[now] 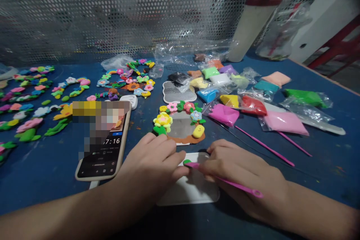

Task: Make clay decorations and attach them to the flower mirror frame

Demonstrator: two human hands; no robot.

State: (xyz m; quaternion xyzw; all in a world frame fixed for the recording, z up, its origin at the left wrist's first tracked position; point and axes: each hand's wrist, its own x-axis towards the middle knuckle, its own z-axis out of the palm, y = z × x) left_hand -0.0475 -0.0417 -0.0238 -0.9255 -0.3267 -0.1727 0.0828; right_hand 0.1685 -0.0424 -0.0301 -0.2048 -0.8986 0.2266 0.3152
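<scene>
My right hand (pixel 239 172) is closed round a pink plastic clay tool (pixel 239 185), its flat tip pressed to a small piece of green clay (pixel 186 162). That piece is on a white board (pixel 194 195) lying on the table. From the left, my left hand (pixel 157 157) curls over the board, thumb and forefinger pinched at the green clay; their contact is partly hidden. Just beyond both hands lies a small mirror (pixel 181 125) framed with clay flowers, leaves, a brown strip and a yellow figure.
A phone (pixel 98 157) lies left, before several clay-decorated frames (pixel 71 87). Bagged coloured clay (pixel 223 114), more pink tools (pixel 264 146) and a grey mesh-patterned plaque (pixel 180 92) are to the right and behind. A tall tumbler (pixel 250 26) stands near a perforated metal screen (pixel 112 15).
</scene>
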